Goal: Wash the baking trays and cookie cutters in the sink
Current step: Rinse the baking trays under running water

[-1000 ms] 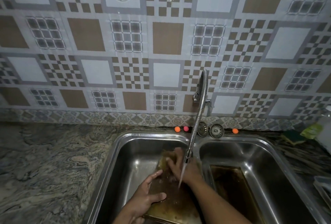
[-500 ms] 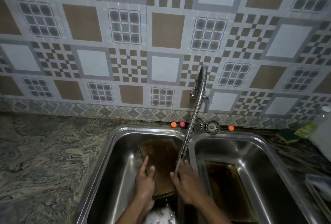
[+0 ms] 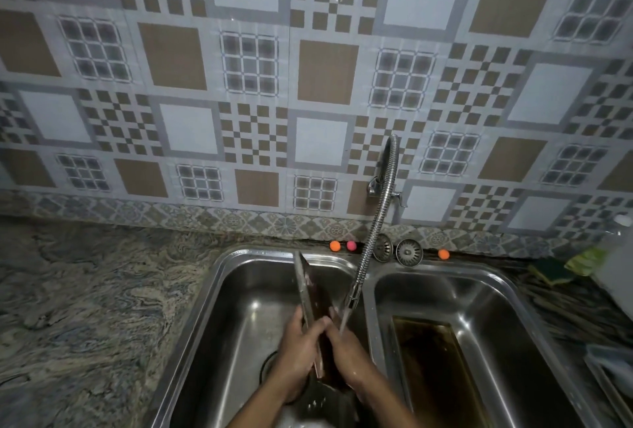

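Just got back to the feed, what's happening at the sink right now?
A person stands a brown-stained metal baking tray on its edge in the left basin of the steel double sink, left hand and right hand gripping its near end. Water from the flexible metal faucet runs down by the right hand. A second stained baking tray lies flat in the right basin, untouched.

Left hand (image 3: 296,342) and right hand (image 3: 346,350) side by side, forearms converging, curled grip on baking tray (image 3: 304,287)
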The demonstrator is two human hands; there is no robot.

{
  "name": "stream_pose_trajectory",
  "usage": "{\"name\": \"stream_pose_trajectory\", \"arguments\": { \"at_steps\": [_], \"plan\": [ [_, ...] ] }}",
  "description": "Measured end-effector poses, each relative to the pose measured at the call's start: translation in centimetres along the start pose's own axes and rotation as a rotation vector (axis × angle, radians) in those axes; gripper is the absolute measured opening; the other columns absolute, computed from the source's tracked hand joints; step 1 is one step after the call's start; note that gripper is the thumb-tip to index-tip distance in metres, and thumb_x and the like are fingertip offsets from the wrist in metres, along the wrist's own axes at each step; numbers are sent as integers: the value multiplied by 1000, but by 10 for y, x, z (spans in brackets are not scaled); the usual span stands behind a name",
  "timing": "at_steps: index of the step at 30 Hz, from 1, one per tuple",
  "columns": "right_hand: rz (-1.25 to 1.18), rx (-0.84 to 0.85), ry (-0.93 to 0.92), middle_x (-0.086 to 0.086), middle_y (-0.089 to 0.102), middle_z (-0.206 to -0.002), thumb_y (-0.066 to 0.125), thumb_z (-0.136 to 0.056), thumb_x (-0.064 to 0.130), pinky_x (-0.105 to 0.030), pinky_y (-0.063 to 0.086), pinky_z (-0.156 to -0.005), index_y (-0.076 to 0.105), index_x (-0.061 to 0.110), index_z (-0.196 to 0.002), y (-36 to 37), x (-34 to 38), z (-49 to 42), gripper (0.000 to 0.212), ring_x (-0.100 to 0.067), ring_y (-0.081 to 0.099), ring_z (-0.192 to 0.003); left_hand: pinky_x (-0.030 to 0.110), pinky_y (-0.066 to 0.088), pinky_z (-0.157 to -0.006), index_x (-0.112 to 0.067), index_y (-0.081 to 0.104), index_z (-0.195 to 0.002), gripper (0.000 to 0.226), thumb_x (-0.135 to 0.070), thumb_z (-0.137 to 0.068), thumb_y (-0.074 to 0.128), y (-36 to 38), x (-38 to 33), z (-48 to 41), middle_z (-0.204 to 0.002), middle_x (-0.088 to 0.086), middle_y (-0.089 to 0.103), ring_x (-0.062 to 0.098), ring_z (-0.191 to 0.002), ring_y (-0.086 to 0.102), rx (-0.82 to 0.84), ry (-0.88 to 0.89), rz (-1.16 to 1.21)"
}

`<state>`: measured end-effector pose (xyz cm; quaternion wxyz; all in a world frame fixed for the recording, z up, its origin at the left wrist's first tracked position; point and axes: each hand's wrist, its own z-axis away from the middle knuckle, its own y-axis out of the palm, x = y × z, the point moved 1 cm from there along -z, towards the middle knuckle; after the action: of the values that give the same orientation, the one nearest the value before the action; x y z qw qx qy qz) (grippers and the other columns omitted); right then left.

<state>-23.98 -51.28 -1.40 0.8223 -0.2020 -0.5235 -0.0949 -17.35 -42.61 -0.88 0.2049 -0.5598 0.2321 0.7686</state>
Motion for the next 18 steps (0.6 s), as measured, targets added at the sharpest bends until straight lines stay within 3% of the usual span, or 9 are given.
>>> {"name": "stream_pose_trajectory", "arguments": {
  "at_steps": [2, 4, 6, 8, 11, 13, 15, 17, 18],
  "plan": [
    [-254, -39, 4, -3, 73, -106, 30, -104, 45, -23, 54, -82, 68, 18, -116, 5, 14, 8, 49, -10, 69, -98, 18, 51, -81, -20, 68, -113, 22, -29, -95, 58, 6, -3, 4, -103, 1, 74, 12, -100, 70, 57, 36, -94],
    [-549, -41, 61, -12, 73, -99, 35, -102, 41, -27, 55, -74, 70, 6, -105, 3, 16, 13, 49, -20, 70, -90, 10, 47, -82, -26, 70, -108, 22, -33, -98, 51, 8, -1, 4, -111, 0, 68, 6, -104, 66, 101, 70, -170],
    [-783, -38, 150, -22, 70, -103, 43, -98, 43, -38, 52, -90, 71, -1, -101, -1, 14, 17, 53, -32, 67, -97, 16, 48, -90, -29, 72, -106, 28, -33, -103, 45, 8, 4, 6, -114, -3, 65, 6, -106, 63, 151, 54, -243],
    [-871, -5, 177, -30, 66, -111, 50, -97, 37, -50, 44, -104, 70, -6, -106, -4, 6, 16, 48, -40, 65, -106, 23, 48, -95, -31, 75, -100, 29, -34, -102, 46, 2, 14, 6, -111, -7, 66, 8, -107, 63, 155, 60, -309],
    [-807, -33, 180, -33, 66, -108, 50, -97, 11, -58, 46, -100, 64, -5, -111, -10, -4, 14, 25, -43, 67, -98, 34, 44, -101, -47, 70, -88, 10, -40, -90, 64, -30, 35, -6, -117, -15, 61, 13, -114, 55, -78, 171, -611],
    [-708, -117, 123, -25, 70, -104, 44, -100, 8, -56, 51, -93, 64, 5, -111, -17, -5, 14, 23, -38, 70, -92, 41, 37, -108, -55, 60, -99, 22, -44, -82, 69, -53, 45, -12, -130, -17, 47, 18, -128, 41, -234, 104, -808],
    [-487, -241, 40, -13, 71, -111, 41, -103, 13, -47, 52, -94, 62, 17, -117, -26, -7, 14, 25, -29, 68, -100, 30, 41, -102, -54, 56, -99, 32, -31, -84, 73, -63, 42, -10, -131, -12, 48, 17, -128, 44, -201, 58, -749],
    [-222, -352, -70, 3, 60, -128, 43, -102, 15, -37, 46, -101, 51, 27, -132, -33, -13, 14, 34, -15, 57, -116, 5, 43, -81, -42, 60, -104, 41, -8, -86, 71, -62, 38, -5, -123, -5, 60, 3, -109, 60, -114, 70, -595],
    [-138, -399, -104, 7, 53, -134, 45, -101, 13, -36, 43, -104, 44, 29, -140, -35, -17, 13, 42, -13, 51, -123, 2, 44, -69, -32, 62, -110, 42, 1, -85, 67, -59, 36, -2, -120, -2, 62, -4, -95, 63, -93, 60, -544]
  ]
}}
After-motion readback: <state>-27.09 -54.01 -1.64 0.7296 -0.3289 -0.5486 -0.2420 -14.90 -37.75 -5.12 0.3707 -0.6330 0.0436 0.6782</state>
